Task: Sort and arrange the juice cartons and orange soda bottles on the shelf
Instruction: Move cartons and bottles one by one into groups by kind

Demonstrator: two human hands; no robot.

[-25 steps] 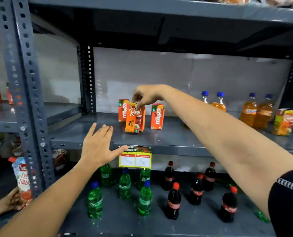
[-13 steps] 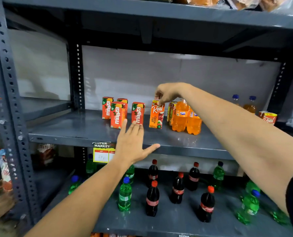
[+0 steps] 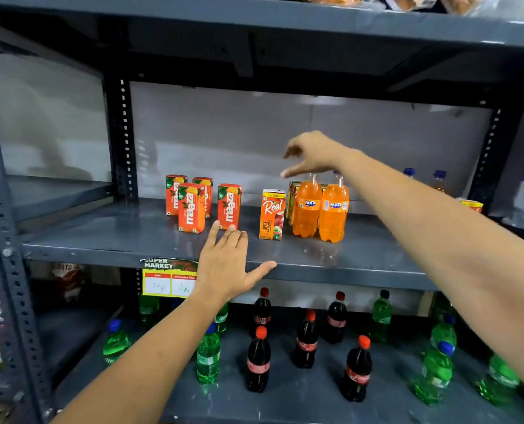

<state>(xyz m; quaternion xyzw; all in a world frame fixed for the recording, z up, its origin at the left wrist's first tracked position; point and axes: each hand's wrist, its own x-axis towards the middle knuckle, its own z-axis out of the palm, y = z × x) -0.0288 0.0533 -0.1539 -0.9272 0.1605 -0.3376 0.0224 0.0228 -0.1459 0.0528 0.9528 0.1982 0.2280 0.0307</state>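
On the grey middle shelf point(image 3: 107, 237) stand several orange Maaza cartons point(image 3: 191, 208) in a cluster at the left. An apple Real carton point(image 3: 272, 214) stands upright alone to their right. Beside it two Fanta bottles point(image 3: 319, 211) stand together, with another carton point(image 3: 292, 197) partly hidden behind them. My right hand point(image 3: 312, 154) hovers open above the bottle caps, touching nothing. My left hand point(image 3: 228, 264) lies flat and open on the shelf's front edge, fingertips just short of a Maaza carton. More orange bottles point(image 3: 438, 179) and a carton point(image 3: 471, 205) show behind my right arm.
The lower shelf holds cola bottles point(image 3: 258, 361) and green soda bottles point(image 3: 208, 358) scattered about. A yellow price tag point(image 3: 169, 278) hangs on the shelf edge. A perforated upright point(image 3: 123, 139) bounds the bay on the left. Bagged goods lie on the top shelf.
My right hand has let go of the Real carton, which now stands alone, and has risen above the Fanta bottles. My left hand stays on the shelf edge.
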